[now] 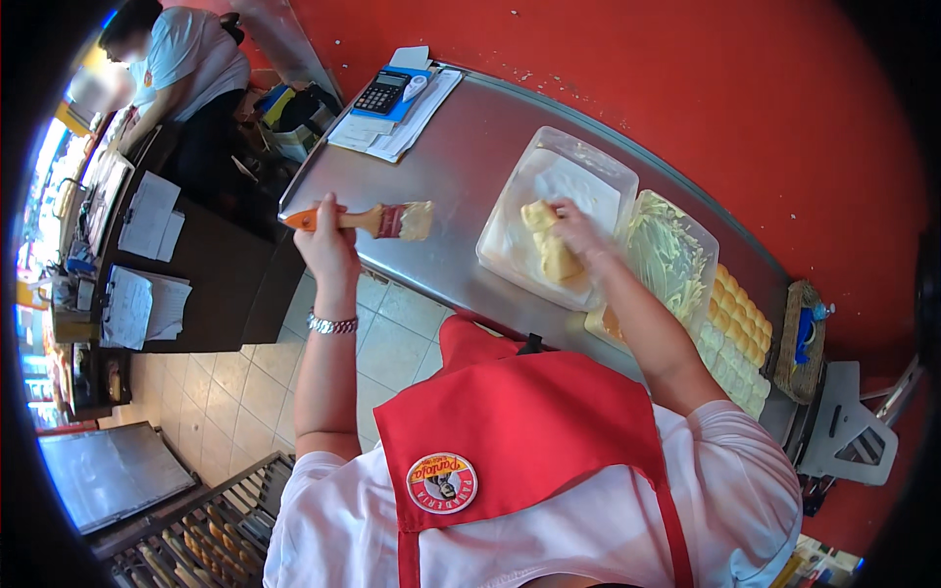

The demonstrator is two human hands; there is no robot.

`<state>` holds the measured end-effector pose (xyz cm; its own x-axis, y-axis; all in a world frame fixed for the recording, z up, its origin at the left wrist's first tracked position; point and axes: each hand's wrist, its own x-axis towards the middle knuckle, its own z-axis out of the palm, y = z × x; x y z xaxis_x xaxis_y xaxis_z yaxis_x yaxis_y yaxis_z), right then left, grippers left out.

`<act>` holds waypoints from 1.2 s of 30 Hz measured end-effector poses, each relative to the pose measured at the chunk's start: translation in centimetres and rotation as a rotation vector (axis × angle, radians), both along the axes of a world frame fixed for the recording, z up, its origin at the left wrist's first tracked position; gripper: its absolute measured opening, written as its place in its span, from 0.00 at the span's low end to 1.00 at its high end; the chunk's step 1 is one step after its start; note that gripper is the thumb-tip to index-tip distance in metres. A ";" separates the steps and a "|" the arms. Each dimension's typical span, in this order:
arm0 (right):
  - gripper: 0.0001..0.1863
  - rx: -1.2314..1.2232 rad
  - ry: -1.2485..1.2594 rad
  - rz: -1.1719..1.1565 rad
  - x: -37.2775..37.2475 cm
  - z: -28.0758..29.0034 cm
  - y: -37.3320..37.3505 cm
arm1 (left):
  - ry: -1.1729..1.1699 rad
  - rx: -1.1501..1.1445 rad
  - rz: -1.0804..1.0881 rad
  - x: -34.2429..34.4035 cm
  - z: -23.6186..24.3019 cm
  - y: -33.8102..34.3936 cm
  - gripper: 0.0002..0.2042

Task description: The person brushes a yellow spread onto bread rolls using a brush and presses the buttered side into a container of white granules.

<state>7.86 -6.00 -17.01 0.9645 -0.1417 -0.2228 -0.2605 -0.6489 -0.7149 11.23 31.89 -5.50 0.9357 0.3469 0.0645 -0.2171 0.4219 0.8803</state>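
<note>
My left hand [329, 247] is wrapped around a pastry brush [392, 221] with an orange handle; its pale bristles point right, smeared with something creamy. My right hand [578, 231], slightly blurred, grips a strip of yellowish bread rolls [551, 253] inside a clear plastic tub [493, 231]. White powder coats the bottom of that tub. Beside it on the right stands a second tub [708, 247], its inside streaked with pale yellow cream. Past it lie golden bread rolls [742, 312] and, nearer to me, rolls covered in white [727, 367].
A steel worktop [446, 137] runs along the red wall. At its far left lie papers and a calculator [380, 92]; at its right end stands a wicker basket [799, 343]. A person [201, 64] leans over a counter at upper left. A rack with long breads [201, 549] stands lower left.
</note>
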 end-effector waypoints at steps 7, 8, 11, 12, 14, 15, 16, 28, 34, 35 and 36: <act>0.19 0.902 0.339 -0.068 1.3 -0.1 -5.7 | 0.042 -0.015 0.084 -2.3 -1.8 4.1 0.13; 0.17 0.681 0.396 -0.085 1.5 -0.3 -5.7 | 0.046 -0.024 0.092 -2.5 -2.0 4.2 0.13; 0.17 0.511 0.436 -0.144 2.3 -2.4 -3.8 | 0.054 -0.038 0.091 -2.8 -2.3 3.4 0.12; 0.17 0.594 0.417 -0.188 2.2 -3.1 -3.3 | 0.056 -0.040 0.092 -2.8 -2.2 2.9 0.12; 0.17 0.859 0.336 -0.312 2.1 -4.5 -2.8 | 0.063 -0.077 0.033 -2.8 -2.2 2.2 0.12; 0.17 1.004 0.274 -0.375 1.8 -4.8 -3.1 | 0.074 -0.094 0.044 -2.6 -2.1 1.7 0.12; 0.17 1.137 0.205 -0.420 1.6 -4.9 -3.5 | 0.077 -0.095 0.046 -2.7 -1.9 1.6 0.12; 0.25 1.641 -0.225 -0.230 -2.6 -2.2 3.1 | 0.049 -0.048 0.081 -3.1 -1.8 2.3 0.12; 0.23 1.725 -0.155 -0.368 -3.5 0.2 0.3 | 0.027 -0.022 0.112 -3.3 -0.7 1.3 0.11; 0.22 1.695 -0.136 -0.429 -3.9 -1.0 -0.4 | 0.024 -0.005 0.129 -3.4 -0.7 1.3 0.11; 0.22 1.694 -0.142 -0.440 -3.9 -2.5 -0.5 | 0.028 -0.004 0.119 -3.5 -1.0 1.3 0.11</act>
